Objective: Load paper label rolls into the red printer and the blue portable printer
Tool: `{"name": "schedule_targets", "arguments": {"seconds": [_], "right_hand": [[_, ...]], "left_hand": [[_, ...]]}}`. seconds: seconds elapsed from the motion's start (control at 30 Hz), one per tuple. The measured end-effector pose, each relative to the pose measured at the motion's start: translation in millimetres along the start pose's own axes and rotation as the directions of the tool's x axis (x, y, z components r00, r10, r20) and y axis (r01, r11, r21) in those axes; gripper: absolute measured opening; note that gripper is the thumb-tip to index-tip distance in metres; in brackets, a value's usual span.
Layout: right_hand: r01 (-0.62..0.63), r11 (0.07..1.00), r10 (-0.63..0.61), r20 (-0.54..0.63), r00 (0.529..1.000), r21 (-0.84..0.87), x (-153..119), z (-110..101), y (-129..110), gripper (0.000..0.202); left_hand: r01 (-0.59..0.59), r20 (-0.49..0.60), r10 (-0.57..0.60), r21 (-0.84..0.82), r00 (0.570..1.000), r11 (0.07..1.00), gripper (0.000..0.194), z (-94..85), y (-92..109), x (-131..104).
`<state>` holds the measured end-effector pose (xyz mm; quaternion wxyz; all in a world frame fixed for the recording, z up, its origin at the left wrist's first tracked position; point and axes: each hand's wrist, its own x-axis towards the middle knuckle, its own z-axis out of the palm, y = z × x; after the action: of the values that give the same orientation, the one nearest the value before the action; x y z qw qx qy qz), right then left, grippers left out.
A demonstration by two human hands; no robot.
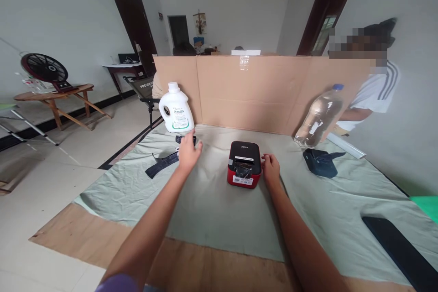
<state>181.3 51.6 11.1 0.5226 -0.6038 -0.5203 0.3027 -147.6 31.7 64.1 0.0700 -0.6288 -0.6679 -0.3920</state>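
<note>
A small label printer (pixel 244 164) with a black top and red base stands on the cloth in front of me. My right hand (pixel 271 168) is at its right side, fingers loosely bent and apart; whether they touch the casing I cannot tell. To the left, my left hand (pixel 189 151) hovers with fingers apart and nothing in it. Close by it lie a dark strip (pixel 162 165) and another small dark piece (pixel 179 138), partly behind the hand. A white detergent jug (pixel 176 112) stands upright just beyond.
A cardboard panel (pixel 246 96) runs across the far edge. At right are a clear bottle (pixel 320 116) with a blue cap, a dark blue object (pixel 320 163), a white roll (pixel 346 146) and a long black object (pixel 400 246). Behind stands a person (pixel 374 89). A fan (pixel 44 68) sits far left.
</note>
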Motion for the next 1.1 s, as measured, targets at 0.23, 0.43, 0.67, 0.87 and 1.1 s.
{"name": "schedule_targets", "arguments": {"seconds": [0.23, 0.43, 0.67, 0.87, 1.1], "right_hand": [[0.076, 0.995, -0.074, 0.044, 0.996, -0.064, 2.1, 1.0, 14.3, 0.052], [0.081, 0.996, -0.080, 0.036, 0.996, -0.029, 4.3, 0.7, 19.9, 0.052], [0.077, 0.997, -0.077, 0.041, 0.996, -0.016, 4.6, 0.8, 18.9, 0.050], [0.086, 0.994, -0.081, 0.069, 0.994, -0.065, -0.6, 2.2, 9.9, 0.048], [0.265, 0.960, -0.281, 0.281, 0.918, 0.091, -34.7, -16.8, 18.5, 0.055]], "left_hand": [[-0.237, 0.623, 0.006, 0.289, 0.782, 0.928, 0.052, 6.0, -50.7, 85.6], [-0.224, 0.558, 0.005, 0.324, 0.830, 0.919, 0.039, -9.9, -58.3, 87.4], [0.028, 0.247, -0.099, 0.274, 0.964, 0.961, 0.055, -128.8, -98.4, 29.4], [-0.095, 0.516, -0.022, 0.200, 0.856, 0.975, 0.048, -127.2, -94.1, -64.3], [-0.218, 0.360, 0.135, 0.200, 0.923, 0.955, 0.048, -102.2, -56.9, -62.1]]}}
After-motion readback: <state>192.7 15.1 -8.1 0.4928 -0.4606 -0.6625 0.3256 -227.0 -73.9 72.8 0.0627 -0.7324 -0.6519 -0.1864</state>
